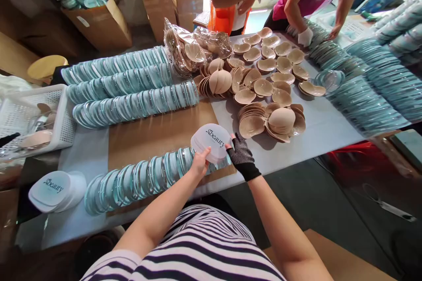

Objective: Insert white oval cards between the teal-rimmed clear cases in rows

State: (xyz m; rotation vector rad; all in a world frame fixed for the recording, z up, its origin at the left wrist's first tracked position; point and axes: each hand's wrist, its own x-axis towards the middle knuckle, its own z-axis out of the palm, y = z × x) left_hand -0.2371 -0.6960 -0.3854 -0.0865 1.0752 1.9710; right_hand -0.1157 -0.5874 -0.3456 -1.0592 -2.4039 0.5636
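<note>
Pale table; white cards in both hands, undersides hidden.

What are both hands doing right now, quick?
Left hand: closed, holding the white cards.
Right hand: at the cards' edge; can't tell if its grip is closed.

Card stack: small print illegible
White basket: cut by left edge
Orange-vested co-worker: head beyond top edge
</note>
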